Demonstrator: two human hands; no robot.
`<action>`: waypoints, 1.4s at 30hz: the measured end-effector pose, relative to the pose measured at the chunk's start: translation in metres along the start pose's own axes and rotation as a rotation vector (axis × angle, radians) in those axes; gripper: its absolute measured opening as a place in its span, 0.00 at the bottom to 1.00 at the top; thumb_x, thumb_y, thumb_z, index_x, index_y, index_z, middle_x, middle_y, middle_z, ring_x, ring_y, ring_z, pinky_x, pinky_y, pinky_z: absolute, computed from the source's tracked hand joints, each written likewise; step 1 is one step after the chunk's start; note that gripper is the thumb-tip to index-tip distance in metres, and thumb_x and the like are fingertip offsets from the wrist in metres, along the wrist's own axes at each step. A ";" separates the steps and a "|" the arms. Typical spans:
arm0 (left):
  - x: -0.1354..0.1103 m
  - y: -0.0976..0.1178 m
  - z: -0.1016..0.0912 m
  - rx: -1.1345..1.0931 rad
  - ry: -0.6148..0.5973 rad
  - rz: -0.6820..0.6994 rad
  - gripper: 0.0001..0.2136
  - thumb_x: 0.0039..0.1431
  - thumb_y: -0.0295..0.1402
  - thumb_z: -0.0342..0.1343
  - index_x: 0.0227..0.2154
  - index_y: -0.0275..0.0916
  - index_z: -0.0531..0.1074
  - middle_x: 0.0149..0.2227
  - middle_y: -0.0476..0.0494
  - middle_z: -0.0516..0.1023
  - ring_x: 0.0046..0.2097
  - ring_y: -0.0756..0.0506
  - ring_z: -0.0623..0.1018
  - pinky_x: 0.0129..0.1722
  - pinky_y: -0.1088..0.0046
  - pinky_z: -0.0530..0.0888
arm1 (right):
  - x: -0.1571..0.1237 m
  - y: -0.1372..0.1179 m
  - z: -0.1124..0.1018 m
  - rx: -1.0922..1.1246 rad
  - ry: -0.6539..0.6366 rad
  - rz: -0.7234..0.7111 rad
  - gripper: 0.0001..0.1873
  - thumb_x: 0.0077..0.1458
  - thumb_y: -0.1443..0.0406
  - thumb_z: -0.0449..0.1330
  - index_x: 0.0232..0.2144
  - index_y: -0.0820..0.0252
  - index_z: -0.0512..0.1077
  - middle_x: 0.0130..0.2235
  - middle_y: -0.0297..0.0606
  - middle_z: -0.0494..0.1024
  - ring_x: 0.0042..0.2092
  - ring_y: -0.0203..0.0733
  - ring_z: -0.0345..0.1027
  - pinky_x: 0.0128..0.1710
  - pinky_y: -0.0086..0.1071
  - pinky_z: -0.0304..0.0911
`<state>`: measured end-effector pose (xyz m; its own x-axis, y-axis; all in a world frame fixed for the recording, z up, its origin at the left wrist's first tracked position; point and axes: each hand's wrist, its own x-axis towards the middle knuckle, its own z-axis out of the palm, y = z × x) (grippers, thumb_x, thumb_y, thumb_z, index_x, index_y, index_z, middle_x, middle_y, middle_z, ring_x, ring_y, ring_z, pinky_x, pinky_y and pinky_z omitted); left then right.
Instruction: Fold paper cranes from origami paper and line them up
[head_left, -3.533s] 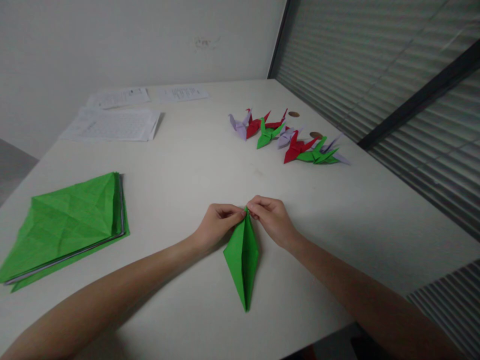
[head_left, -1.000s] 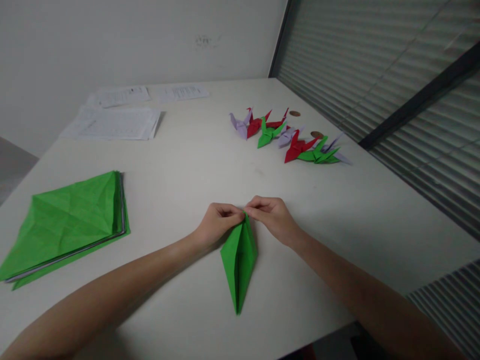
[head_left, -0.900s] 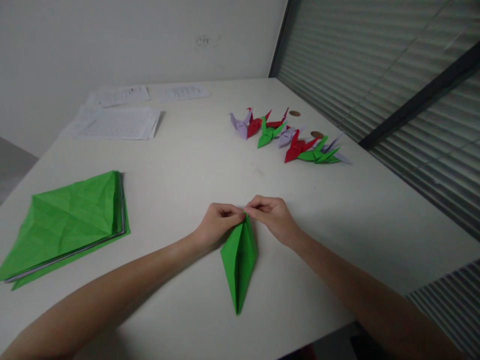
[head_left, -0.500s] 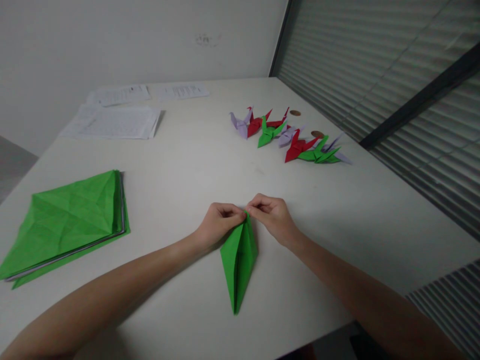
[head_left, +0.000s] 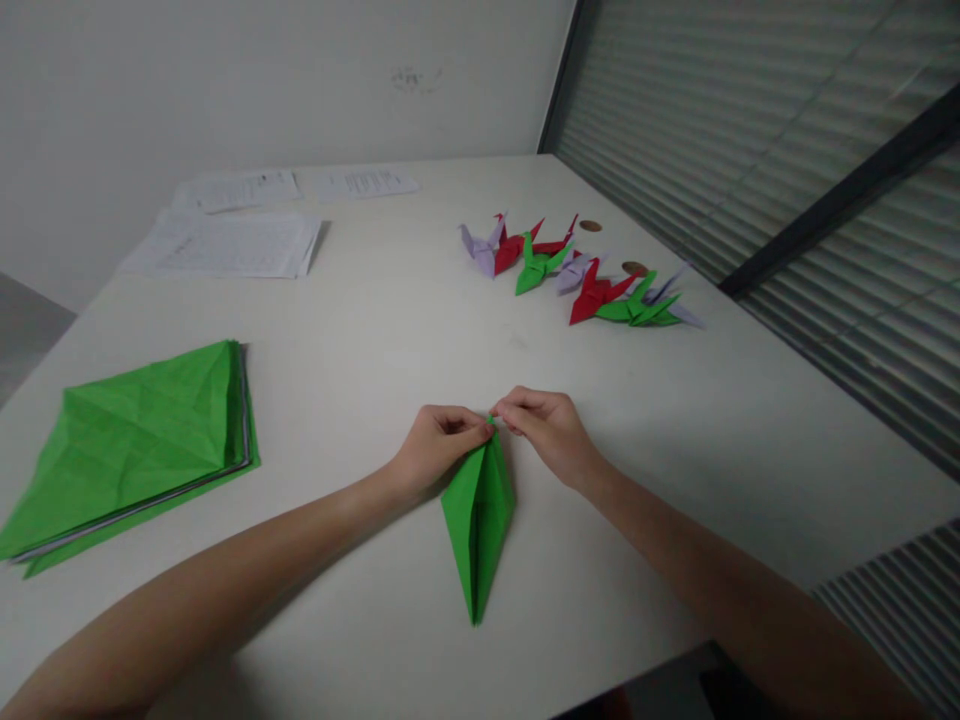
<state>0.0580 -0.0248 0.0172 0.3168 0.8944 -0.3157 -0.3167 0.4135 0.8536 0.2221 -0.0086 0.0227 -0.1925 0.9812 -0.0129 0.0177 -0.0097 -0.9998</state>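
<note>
A long diamond of green folded origami paper (head_left: pixel 491 510) lies on the table, its lower point toward me and a split running down its middle. My left hand (head_left: pixel 450 437) is closed in a pinch on the paper near its far tip, thumb on top. At that same tip, my right hand (head_left: pixel 541 420) has thumb and forefinger pressed together from the right side. A small bit of the green tip shows between the two hands. The exact grip of the right fingertips is partly hidden.
To the left sits a stack of creased green paper (head_left: pixel 142 430) with darker sheets under it. Several folded cranes in red, green and lilac (head_left: pixel 600 292) stand at the far right. Printed sheets (head_left: pixel 232 245) lie at the back left. Window blinds (head_left: pixel 750 150) border the table's right side.
My right fingers have shifted very slightly at the tip, which now shows a little more. The paper's lower point has moved slightly right. My left hand stays put.
</note>
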 end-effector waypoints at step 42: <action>-0.002 0.002 -0.004 0.290 -0.054 0.160 0.18 0.51 0.47 0.62 0.26 0.33 0.79 0.25 0.46 0.71 0.26 0.52 0.67 0.23 0.77 0.62 | 0.001 -0.002 0.002 -0.019 0.009 -0.026 0.14 0.45 0.55 0.67 0.23 0.59 0.73 0.24 0.32 0.73 0.28 0.36 0.65 0.30 0.32 0.62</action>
<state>0.0536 -0.0246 0.0182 0.3333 0.9305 -0.1522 -0.1011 0.1958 0.9754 0.2199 -0.0077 0.0249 -0.1848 0.9827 0.0131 0.0312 0.0192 -0.9993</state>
